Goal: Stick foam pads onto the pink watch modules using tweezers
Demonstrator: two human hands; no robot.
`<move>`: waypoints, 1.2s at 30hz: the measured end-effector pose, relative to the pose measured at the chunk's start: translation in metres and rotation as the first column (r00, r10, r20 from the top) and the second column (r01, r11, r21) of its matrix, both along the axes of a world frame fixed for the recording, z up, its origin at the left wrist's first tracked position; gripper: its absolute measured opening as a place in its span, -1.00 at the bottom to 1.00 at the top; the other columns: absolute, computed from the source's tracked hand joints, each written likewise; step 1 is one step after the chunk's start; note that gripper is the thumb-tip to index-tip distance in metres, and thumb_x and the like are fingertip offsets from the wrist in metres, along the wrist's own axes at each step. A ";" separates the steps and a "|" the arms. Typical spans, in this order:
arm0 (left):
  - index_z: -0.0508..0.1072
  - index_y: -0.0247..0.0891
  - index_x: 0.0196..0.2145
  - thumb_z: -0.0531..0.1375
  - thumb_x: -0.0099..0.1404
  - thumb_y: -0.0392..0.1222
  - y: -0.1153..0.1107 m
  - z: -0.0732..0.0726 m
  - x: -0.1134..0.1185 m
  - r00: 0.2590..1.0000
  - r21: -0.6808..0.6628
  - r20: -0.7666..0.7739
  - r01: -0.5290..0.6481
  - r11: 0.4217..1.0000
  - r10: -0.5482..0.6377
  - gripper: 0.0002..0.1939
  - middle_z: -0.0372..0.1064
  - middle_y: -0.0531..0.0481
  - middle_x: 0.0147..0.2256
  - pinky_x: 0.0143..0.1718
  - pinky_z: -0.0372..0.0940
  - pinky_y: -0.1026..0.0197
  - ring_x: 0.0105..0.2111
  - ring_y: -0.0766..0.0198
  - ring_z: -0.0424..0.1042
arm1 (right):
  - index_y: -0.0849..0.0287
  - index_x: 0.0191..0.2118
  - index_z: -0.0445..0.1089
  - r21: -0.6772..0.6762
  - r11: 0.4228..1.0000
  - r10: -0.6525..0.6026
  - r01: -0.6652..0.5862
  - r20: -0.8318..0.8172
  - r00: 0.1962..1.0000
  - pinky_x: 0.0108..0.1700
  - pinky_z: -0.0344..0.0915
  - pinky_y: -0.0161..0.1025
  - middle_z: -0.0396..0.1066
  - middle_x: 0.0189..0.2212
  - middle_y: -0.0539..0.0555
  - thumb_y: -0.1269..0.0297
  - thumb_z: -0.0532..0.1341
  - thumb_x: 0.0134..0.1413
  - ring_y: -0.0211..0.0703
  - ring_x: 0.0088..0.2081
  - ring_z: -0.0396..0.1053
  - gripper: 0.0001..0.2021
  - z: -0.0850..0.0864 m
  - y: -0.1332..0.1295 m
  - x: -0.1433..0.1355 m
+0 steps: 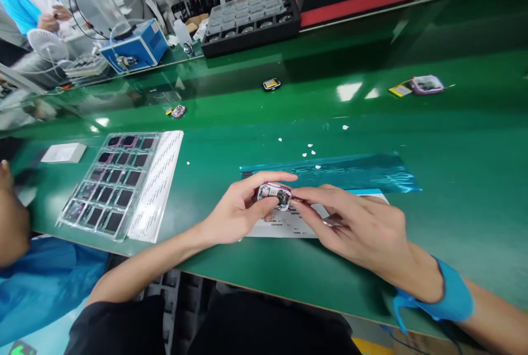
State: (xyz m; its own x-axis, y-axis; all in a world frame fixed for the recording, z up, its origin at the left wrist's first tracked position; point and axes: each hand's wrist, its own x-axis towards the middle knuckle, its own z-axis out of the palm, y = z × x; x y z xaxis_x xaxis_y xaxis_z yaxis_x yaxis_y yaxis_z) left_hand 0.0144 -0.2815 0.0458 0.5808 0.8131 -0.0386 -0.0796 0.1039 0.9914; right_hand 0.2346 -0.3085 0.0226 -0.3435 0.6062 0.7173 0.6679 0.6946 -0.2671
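At lower centre, the left hand [235, 214] pinches a small pink-cased device [275, 195] steady above the green counter [412, 124], open side up, so the right hand's [355, 228] narrowed fingertips can work on it, holding nothing discernible.

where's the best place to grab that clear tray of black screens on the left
Probably by the clear tray at its near short edge, coming from the table's front with a flat pinch: it lies flat, its thin rim is bare there, and the white strip lines its right side.
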 end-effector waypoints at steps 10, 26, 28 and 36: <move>0.37 -0.30 0.19 0.11 0.55 -0.23 -0.005 -0.001 -0.002 0.999 -0.021 -0.030 0.043 0.999 -0.043 -0.69 0.26 0.10 -0.42 -0.32 0.34 0.26 -0.44 0.33 0.30 | 0.08 0.04 0.43 -0.005 0.997 0.072 -0.072 0.042 0.997 -0.41 0.46 -0.35 0.63 -0.31 -0.06 0.50 0.23 0.43 -0.28 -0.45 0.55 -0.79 0.001 0.003 0.000; 0.44 -0.32 0.00 0.11 0.55 -0.14 -0.010 0.000 -0.002 0.991 0.005 -0.136 -0.018 1.000 0.018 -0.78 0.31 0.11 -0.49 -0.46 0.31 0.29 -0.55 0.38 0.33 | 0.05 0.03 0.41 -0.178 0.973 0.150 -0.146 0.007 0.989 -0.49 0.40 -0.37 0.63 -0.19 -0.03 0.68 0.15 0.30 -0.27 -0.32 0.60 -0.62 0.004 0.004 0.003; 0.44 -0.30 -0.07 0.15 0.53 -0.13 -0.010 0.000 -0.001 0.989 -0.043 -0.148 -0.015 0.999 0.009 -0.81 0.32 0.11 -0.50 -0.53 0.28 0.33 -0.61 0.40 0.35 | 0.03 0.04 0.42 -0.181 0.973 0.142 -0.140 -0.006 0.990 -0.50 0.42 -0.36 0.63 -0.19 -0.03 0.69 0.15 0.28 -0.25 -0.33 0.61 -0.59 0.004 0.003 0.003; 0.48 -0.29 -0.21 0.27 0.42 -0.09 -0.011 0.002 0.002 0.991 -0.142 -0.129 -0.047 0.989 0.029 -0.81 0.27 0.16 -0.54 -0.67 0.20 0.39 -0.70 0.43 0.37 | 0.00 0.20 0.46 -0.005 0.999 0.050 -0.050 0.193 0.980 -0.36 0.53 -0.34 0.67 -0.11 -0.04 0.64 0.20 0.30 -0.24 -0.35 0.62 -0.52 -0.001 -0.002 0.009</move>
State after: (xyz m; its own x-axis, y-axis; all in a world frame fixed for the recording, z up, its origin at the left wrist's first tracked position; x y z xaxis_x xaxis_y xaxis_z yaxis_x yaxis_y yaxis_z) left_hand 0.0164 -0.2921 0.0481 0.5328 0.8149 -0.2282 0.0382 0.2462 0.9685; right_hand 0.2441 -0.3107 0.0214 -0.5054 0.5848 0.6345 0.6711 0.7286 -0.1370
